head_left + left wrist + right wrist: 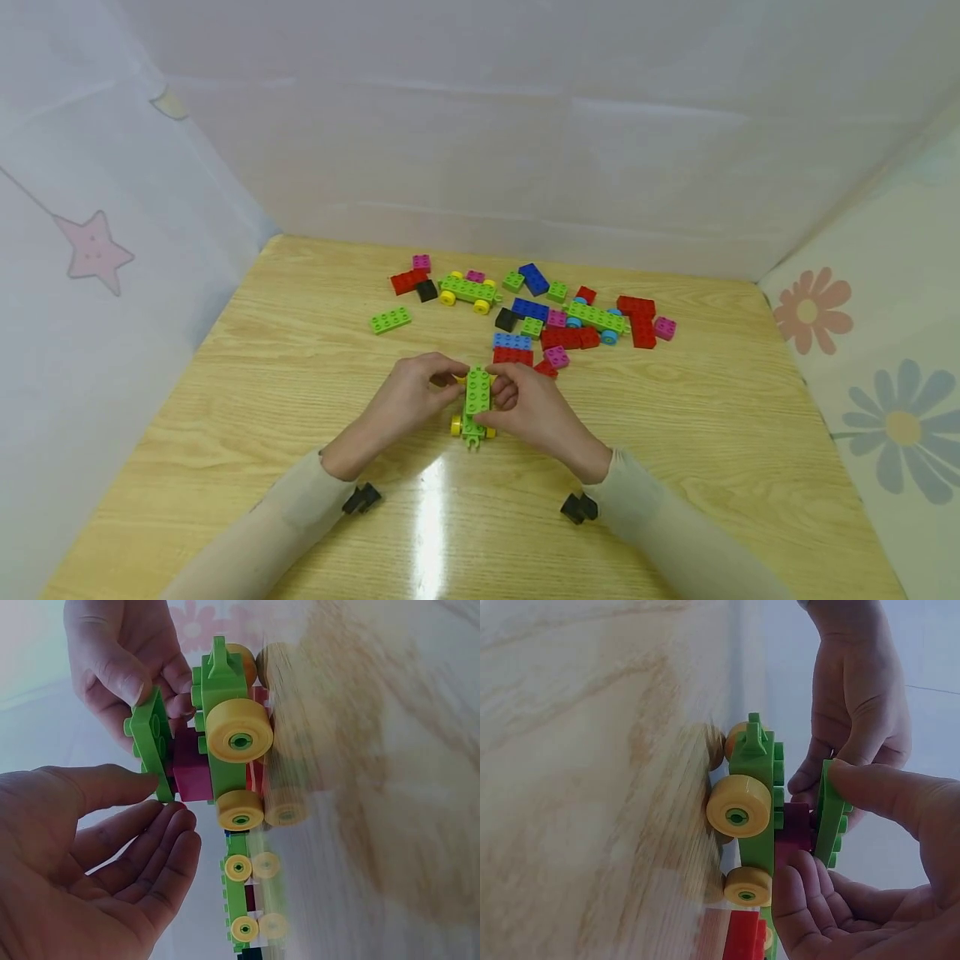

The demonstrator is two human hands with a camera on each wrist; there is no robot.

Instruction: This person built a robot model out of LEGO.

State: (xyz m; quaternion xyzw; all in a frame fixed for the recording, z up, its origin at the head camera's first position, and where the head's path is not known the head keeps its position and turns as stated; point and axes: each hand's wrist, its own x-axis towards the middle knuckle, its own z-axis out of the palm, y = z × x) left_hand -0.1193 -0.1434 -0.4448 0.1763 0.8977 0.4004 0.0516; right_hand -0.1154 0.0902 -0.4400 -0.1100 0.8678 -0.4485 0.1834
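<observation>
A green wheeled base with yellow wheels [228, 769] stands on the table in front of me. On its studs sits a magenta brick [193, 769], hidden from above in the head view. A long green studded plate [477, 390] lies over that brick, tilted, with a gap under one end in both wrist views. My left hand [411, 390] pinches the plate's edge from the left, thumb against it. From the right my right hand [534, 406] pinches the same plate, its thumb near the front end and its index finger at the far end.
Behind the hands lie loose bricks, among them a light blue brick [512, 341], a red brick [513, 356] and a green plate [391, 321]. Two more wheeled bases stand there, one with yellow wheels [467, 289], one with blue wheels [596, 317]. A cloth wall [525, 167] borders the table's back.
</observation>
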